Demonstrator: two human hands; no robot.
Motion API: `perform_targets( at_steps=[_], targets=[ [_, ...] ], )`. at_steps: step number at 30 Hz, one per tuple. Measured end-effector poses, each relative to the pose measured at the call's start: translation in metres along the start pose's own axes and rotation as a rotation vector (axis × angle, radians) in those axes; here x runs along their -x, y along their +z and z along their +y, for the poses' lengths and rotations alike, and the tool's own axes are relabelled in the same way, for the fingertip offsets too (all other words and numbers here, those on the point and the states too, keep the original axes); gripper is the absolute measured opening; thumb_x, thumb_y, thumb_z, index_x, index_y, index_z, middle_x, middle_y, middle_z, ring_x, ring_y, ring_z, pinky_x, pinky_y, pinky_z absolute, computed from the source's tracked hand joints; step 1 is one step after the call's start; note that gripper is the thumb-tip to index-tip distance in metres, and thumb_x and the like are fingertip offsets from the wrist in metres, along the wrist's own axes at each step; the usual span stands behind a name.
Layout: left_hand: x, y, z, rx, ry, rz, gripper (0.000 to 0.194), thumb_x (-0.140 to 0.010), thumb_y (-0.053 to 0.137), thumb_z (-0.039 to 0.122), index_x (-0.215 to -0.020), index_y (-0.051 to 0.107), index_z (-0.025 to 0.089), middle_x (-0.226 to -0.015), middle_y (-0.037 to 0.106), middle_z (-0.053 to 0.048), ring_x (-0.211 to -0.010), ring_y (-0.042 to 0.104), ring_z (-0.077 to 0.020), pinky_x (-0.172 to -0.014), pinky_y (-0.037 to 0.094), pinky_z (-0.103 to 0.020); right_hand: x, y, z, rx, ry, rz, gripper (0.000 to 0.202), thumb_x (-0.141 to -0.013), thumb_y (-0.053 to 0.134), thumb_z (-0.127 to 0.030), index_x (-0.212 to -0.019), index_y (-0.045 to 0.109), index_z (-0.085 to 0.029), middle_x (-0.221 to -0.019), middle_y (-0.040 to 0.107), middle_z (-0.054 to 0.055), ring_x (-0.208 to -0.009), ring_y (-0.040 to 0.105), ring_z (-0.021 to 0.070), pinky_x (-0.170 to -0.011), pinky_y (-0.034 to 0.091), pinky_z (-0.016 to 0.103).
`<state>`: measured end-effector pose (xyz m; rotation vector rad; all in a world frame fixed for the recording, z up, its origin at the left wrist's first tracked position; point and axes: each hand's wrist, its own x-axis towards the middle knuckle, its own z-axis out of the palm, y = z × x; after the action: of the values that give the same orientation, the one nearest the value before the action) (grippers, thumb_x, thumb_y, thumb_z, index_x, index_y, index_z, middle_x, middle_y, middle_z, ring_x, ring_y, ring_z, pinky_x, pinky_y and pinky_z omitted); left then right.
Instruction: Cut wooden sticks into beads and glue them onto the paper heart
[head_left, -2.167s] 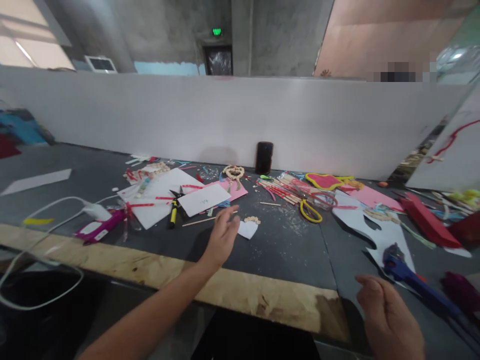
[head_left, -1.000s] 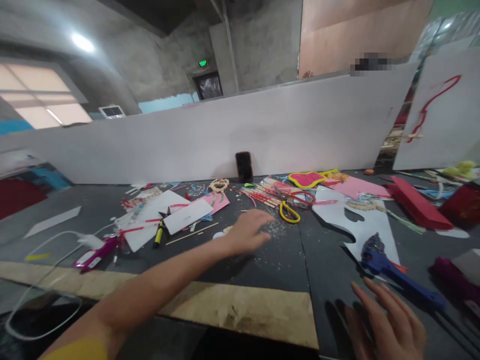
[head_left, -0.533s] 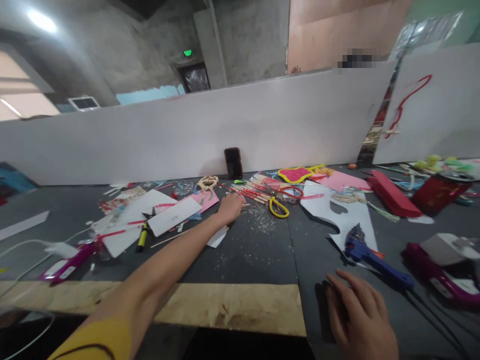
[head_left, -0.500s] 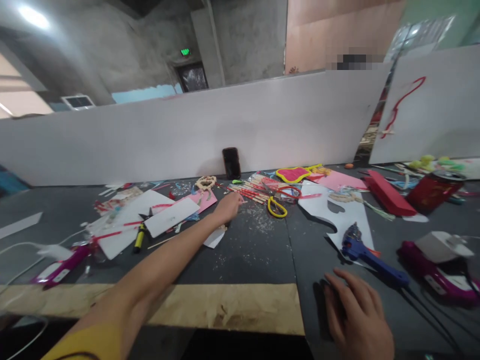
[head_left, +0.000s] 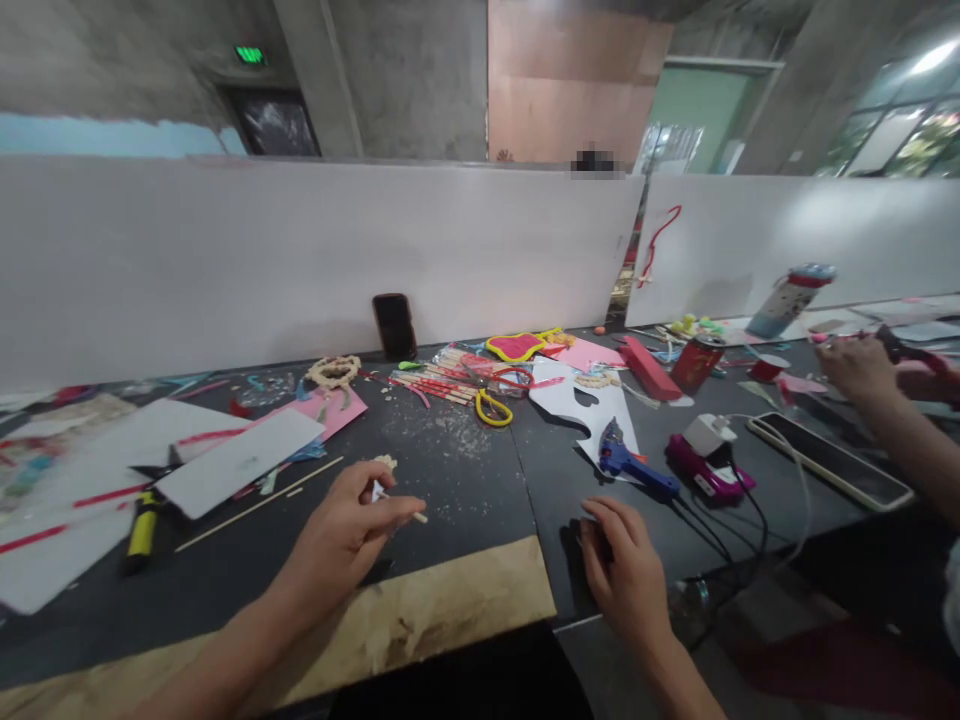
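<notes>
My left hand [head_left: 349,525] is over the dark table, its fingers closed on a short thin stick [head_left: 419,517] whose pale tip pokes out past the fingertips. A small white piece with a pale crumbly top [head_left: 385,463] shows just behind these fingers. To the right, my right hand [head_left: 619,560] rests on the table with its fingers slightly bent and apart, holding nothing. The blue glue gun [head_left: 637,470] lies just beyond it. Yellow-handled scissors [head_left: 493,408] and a bundle of red-and-white sticks [head_left: 435,385] are farther back.
A phone [head_left: 394,325] leans on the white partition [head_left: 300,250]. White sheets and a yellow-handled cutting tool [head_left: 142,530] lie left. At the right are a red can [head_left: 697,364], a purple power strip [head_left: 709,475], another phone [head_left: 829,460] and another person's hand [head_left: 859,370].
My left hand has come back toward the table's front edge, with the short stick in it. The view has swung right, bringing another person's hand and a second phone into sight.
</notes>
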<state>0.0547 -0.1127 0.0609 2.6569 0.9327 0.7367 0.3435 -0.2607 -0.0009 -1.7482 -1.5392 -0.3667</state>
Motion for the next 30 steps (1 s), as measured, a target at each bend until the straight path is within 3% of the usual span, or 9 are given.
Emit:
perform_targets(
  at_steps=[2, 7, 12, 16, 18, 21, 24, 27, 30],
  targets=[
    [0.008, -0.003, 0.004, 0.052, -0.024, 0.018, 0.027, -0.085, 0.043, 0.026, -0.094, 0.068, 0.028, -0.094, 0.051, -0.006, -0.079, 0.054, -0.0156, -0.071, 0.046, -0.027, -0.005, -0.003, -0.002, -0.011, 0.010, -0.022, 0.024, -0.084, 0.046, -0.019, -0.108, 0.050, -0.022, -0.106, 0.054, 0.009, -0.098, 0.053, 0.0197, -0.081, 0.048, 0.036],
    [0.029, -0.012, 0.004, 0.278, -0.132, 0.093, 0.025, -0.085, 0.045, 0.029, -0.094, 0.067, 0.025, -0.114, 0.054, -0.007, -0.102, 0.054, -0.0196, -0.083, 0.047, -0.028, -0.032, -0.016, -0.015, -0.039, -0.068, -0.147, 0.025, -0.085, 0.043, -0.021, -0.109, 0.050, -0.023, -0.111, 0.053, 0.009, -0.102, 0.052, 0.0179, -0.081, 0.049, 0.032],
    [0.061, -0.009, -0.010, 0.555, -0.330, 0.069, 0.027, -0.084, 0.046, 0.033, -0.085, 0.070, 0.021, -0.103, 0.061, -0.009, -0.094, 0.059, -0.0200, -0.074, 0.052, -0.027, -0.078, -0.013, -0.022, -0.013, -0.237, -0.312, 0.023, -0.082, 0.048, -0.022, -0.103, 0.056, -0.026, -0.110, 0.055, 0.006, -0.107, 0.048, 0.0197, -0.092, 0.041, 0.038],
    [0.079, -0.001, -0.016, 0.603, -0.477, 0.183, 0.015, -0.076, 0.057, 0.029, -0.076, 0.067, 0.018, -0.100, 0.058, -0.010, -0.096, 0.058, -0.0216, -0.075, 0.052, -0.029, -0.118, 0.019, -0.013, 0.010, -0.339, -0.348, 0.022, -0.079, 0.050, -0.024, -0.099, 0.058, -0.023, -0.105, 0.058, 0.007, -0.103, 0.050, 0.0215, -0.087, 0.043, 0.040],
    [0.083, 0.002, -0.017, 0.665, -0.526, 0.256, 0.014, -0.078, 0.052, 0.026, -0.079, 0.063, 0.017, -0.112, 0.052, -0.010, -0.084, 0.062, -0.0174, -0.070, 0.054, -0.029, -0.138, 0.043, -0.007, 0.012, -0.384, -0.342, 0.024, -0.076, 0.052, -0.026, -0.099, 0.059, -0.022, -0.104, 0.059, 0.009, -0.099, 0.051, 0.0232, -0.085, 0.043, 0.043],
    [0.083, 0.005, -0.020, 0.749, -0.542, 0.396, 0.020, -0.081, 0.047, 0.021, -0.098, 0.057, 0.020, -0.140, 0.026, -0.011, -0.078, 0.063, -0.0127, -0.068, 0.055, -0.031, -0.167, 0.083, 0.001, 0.007, -0.437, -0.319, 0.025, -0.070, 0.054, -0.027, -0.094, 0.060, -0.021, -0.098, 0.061, 0.010, -0.095, 0.054, 0.0252, -0.081, 0.043, 0.045],
    [0.082, 0.009, -0.028, 0.854, -0.595, 0.500, 0.048, -0.079, 0.049, 0.018, -0.125, 0.039, 0.027, -0.147, 0.011, -0.012, -0.083, 0.064, -0.0147, -0.066, 0.054, -0.029, -0.194, 0.114, 0.004, 0.012, -0.436, -0.278, 0.021, -0.068, 0.055, -0.028, -0.087, 0.060, -0.019, -0.089, 0.063, 0.012, -0.086, 0.058, 0.0267, -0.074, 0.044, 0.044],
    [0.081, 0.012, -0.038, 1.026, -0.674, 0.530, 0.068, -0.074, 0.055, 0.016, -0.134, 0.025, 0.029, -0.144, 0.023, -0.015, -0.088, 0.063, -0.0176, -0.068, 0.053, -0.029, -0.213, 0.133, 0.004, 0.016, -0.394, -0.230, 0.019, -0.068, 0.057, -0.034, -0.080, 0.062, -0.019, -0.082, 0.064, 0.014, -0.076, 0.060, 0.0272, -0.066, 0.044, 0.041],
    [0.079, 0.014, -0.045, 1.209, -0.709, 0.595, 0.073, -0.072, 0.060, 0.018, -0.135, 0.023, 0.023, -0.125, 0.046, -0.018, -0.090, 0.062, -0.0204, -0.070, 0.051, -0.031, -0.223, 0.145, -0.001, -0.001, -0.326, -0.151, 0.016, -0.064, 0.063, -0.035, -0.074, 0.064, -0.022, -0.079, 0.066, 0.011, -0.071, 0.062, 0.0233, -0.062, 0.044, 0.034]
  ],
)
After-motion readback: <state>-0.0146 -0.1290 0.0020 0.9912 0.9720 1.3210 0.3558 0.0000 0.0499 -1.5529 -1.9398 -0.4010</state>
